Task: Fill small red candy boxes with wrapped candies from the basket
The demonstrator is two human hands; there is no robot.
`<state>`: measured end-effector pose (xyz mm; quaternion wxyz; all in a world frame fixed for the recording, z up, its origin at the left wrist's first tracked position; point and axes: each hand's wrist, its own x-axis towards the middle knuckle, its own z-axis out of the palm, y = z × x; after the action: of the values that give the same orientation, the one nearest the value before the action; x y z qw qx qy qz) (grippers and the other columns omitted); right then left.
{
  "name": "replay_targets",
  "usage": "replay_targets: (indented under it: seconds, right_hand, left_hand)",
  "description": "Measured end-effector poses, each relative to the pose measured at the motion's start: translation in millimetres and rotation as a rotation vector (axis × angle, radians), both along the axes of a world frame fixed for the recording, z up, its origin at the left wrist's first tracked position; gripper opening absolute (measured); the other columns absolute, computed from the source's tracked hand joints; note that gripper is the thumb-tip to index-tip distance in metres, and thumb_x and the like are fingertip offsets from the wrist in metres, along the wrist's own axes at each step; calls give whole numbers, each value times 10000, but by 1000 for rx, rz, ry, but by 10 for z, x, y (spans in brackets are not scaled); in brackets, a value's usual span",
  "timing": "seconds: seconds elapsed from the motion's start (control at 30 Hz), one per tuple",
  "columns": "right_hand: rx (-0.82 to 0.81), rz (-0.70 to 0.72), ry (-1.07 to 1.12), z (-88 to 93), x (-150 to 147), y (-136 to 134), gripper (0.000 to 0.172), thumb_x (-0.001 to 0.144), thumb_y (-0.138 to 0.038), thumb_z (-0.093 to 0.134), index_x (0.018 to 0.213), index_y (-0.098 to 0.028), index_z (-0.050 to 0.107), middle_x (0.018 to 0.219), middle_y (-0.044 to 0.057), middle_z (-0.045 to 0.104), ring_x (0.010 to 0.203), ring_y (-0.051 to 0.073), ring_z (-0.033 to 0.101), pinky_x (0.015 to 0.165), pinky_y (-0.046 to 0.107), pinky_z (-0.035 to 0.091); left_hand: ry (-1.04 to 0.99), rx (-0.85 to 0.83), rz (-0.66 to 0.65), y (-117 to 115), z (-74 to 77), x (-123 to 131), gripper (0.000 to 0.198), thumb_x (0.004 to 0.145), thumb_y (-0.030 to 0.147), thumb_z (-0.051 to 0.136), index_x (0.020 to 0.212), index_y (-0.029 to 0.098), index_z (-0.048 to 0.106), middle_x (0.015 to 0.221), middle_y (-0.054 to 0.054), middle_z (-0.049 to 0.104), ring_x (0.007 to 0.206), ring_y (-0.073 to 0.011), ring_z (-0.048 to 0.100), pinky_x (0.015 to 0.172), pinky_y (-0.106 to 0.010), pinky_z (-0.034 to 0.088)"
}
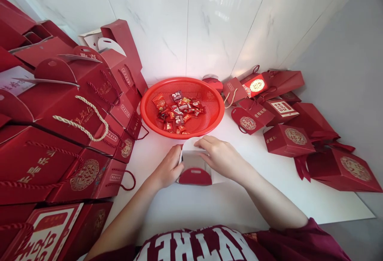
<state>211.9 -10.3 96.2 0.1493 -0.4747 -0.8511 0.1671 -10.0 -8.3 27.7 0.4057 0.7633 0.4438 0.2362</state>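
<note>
A small open gift box (195, 166), white inside with a red handle flap facing me, sits on the white table (209, 201) between my hands. My left hand (168, 167) grips its left side with curled fingers. My right hand (220, 155) lies over its top right edge, fingers bent onto the rim. Just beyond stands a round red mesh basket (155, 113) holding several wrapped candies (178, 111).
Large red gift bags with rope handles (68, 125) are stacked along the left side. Smaller red gift boxes (287, 139) lie scattered at the right, near the table's right edge. White tiled wall (191, 21) rises behind the basket.
</note>
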Motion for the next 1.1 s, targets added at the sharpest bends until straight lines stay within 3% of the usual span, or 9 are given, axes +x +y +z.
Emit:
replay_targets:
  seconds: [0.2,0.27,0.37,0.47,0.57,0.67,0.8,0.97,1.1]
  right_hand:
    - [57,-7,-280,-32,-111,-33,111,925,-184,650,1028,-144,663,1021,110,685,965,271,650,729,328,514]
    - [27,40,-343,-64,-109,-18,93,951,-173,601,983,-140,681,951,105,704,890,260,676,683,311,492]
    - [-18,106,-408,-110,-89,25,226,993,-155,503,892,-147,705,840,99,726,760,240,702,615,290,444]
    - [-59,122,-404,-127,-88,80,275,1016,-208,485,893,-171,728,810,97,742,742,243,714,613,283,426]
    - [-72,100,-324,-136,-128,115,264,1026,-224,482,941,-167,726,848,91,746,788,238,713,662,286,450]
    - [-21,100,-167,-142,-165,108,226,1024,-279,521,1049,-129,689,991,117,731,918,249,687,790,322,486]
    - [-9,235,52,-108,-112,64,538,991,-497,547,1372,-117,532,1324,179,615,1217,292,571,1039,438,425]
    - [-165,438,31,-116,-17,30,1173,776,-711,682,1606,-126,95,1636,210,180,1496,377,207,1199,627,112]
    - [-175,385,-47,-214,-34,10,1277,706,-609,783,1607,-115,25,1639,214,155,1499,392,167,1194,653,79]
  left_hand:
    - [98,146,-68,-42,32,37,189,870,229,457,1044,179,510,1029,-99,580,981,-277,535,881,-421,454]
    - [111,147,-31,-63,37,59,199,877,251,454,1051,175,513,1044,-112,594,997,-289,558,897,-440,457]
    - [73,143,93,-100,19,102,277,850,227,480,1122,173,499,1130,-125,601,1075,-297,574,951,-454,448]
    - [-75,113,109,-128,-41,149,385,813,172,481,1195,185,519,1168,-95,624,1064,-260,595,967,-409,449]
    - [-266,19,138,-128,-120,174,341,817,190,438,1127,174,579,1074,-70,673,883,-213,630,798,-327,489]
    - [-350,25,245,-94,-177,154,323,825,233,431,1099,169,589,1066,-75,682,908,-223,637,753,-306,485]
    - [-359,66,344,-18,-196,84,299,814,244,424,1053,176,589,992,-53,682,878,-216,625,758,-304,483]
    - [-330,65,310,28,-171,61,274,819,196,415,1018,179,602,1043,-42,688,926,-210,618,836,-313,481]
    - [-321,31,214,38,-191,52,297,918,264,397,1136,172,576,1166,-80,663,1047,-237,613,949,-362,475]
